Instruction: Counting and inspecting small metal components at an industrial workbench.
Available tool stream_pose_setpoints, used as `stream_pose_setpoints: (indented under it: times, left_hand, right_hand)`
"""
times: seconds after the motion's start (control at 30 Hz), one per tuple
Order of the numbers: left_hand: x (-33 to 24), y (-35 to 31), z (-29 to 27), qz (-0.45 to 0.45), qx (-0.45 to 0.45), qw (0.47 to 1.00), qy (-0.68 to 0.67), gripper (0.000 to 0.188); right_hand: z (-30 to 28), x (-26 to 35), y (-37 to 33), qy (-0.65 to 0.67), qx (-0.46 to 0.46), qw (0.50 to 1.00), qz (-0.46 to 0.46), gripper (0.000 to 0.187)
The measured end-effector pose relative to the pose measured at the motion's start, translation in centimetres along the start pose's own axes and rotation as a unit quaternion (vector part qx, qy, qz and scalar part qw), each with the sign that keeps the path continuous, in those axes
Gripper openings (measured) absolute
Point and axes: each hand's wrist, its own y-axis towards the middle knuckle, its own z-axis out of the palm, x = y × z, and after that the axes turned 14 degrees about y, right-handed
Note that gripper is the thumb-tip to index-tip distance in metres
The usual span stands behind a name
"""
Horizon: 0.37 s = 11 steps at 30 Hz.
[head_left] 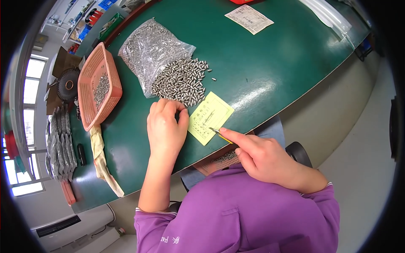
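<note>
At the far left a salmon-pink plastic mesh basket (pixel 99 86) lay tilted on the dark green tabletop (pixel 261 63), a small heap of metal pieces inside it. Right of it a crinkled clear plastic bag (pixel 145 52) spilled a loose pile of small silvery cylindrical metal pins (pixel 181 82) toward the person. The left hand (pixel 166 126) sat just below that pile, fingers curled narrow and fingertips pinched together at its near edge; whether a pin was between them could not be told. The pins lay straight ahead of this hand, which was the nearer one. Beside it a pale yellow paper slip (pixel 210 117) lay flat and slanted. The right hand (pixel 263 158) was closed around slim yellow-handled metal tweezers (pixel 220 133), long axis running up-left, tips resting on the slip's lower edge
</note>
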Motion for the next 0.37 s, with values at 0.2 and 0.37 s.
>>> stream_pose_setpoints:
  times: [0.2, 0.37]
  left_hand:
    - [-2.0, -1.8, -2.3, -0.071, 0.040, 0.979, -0.188, 0.013]
    - [-2.7, -3.3, -2.6, -0.059, 0.086, 0.960, -0.261, 0.020]
  right_hand:
    - [-0.1, -0.4, 0.0, -0.005, -0.014, 1.000, 0.002, 0.056]
    - [0.0, -0.5, 0.2, -0.012, -0.010, 1.000, 0.011, 0.056]
